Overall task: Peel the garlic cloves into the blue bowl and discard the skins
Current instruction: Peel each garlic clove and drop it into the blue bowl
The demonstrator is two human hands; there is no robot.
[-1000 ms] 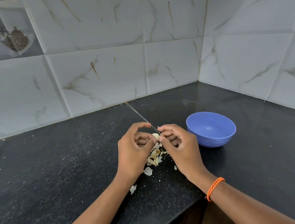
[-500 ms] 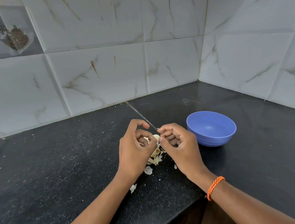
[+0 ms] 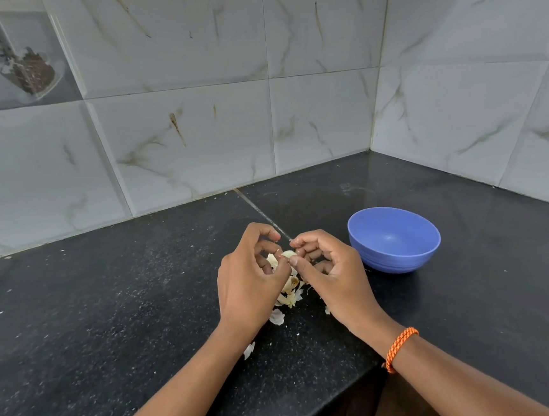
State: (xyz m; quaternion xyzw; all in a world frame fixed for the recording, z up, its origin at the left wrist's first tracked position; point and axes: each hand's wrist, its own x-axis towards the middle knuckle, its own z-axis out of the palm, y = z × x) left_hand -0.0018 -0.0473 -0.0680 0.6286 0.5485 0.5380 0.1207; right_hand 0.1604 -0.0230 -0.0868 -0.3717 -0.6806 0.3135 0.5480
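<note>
While both hands' fingers [image 3: 300,267] pinch one garlic clove [image 3: 288,255], the blue bowl [image 3: 394,239] bears no readable writing

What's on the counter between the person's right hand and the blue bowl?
Nothing: the head view shows only bare black countertop between the right hand and the blue bowl.

arms: bare, no sleeves | right wrist: braided orange band [image 3: 401,348] (thin cord) | hands: no gloves
</note>
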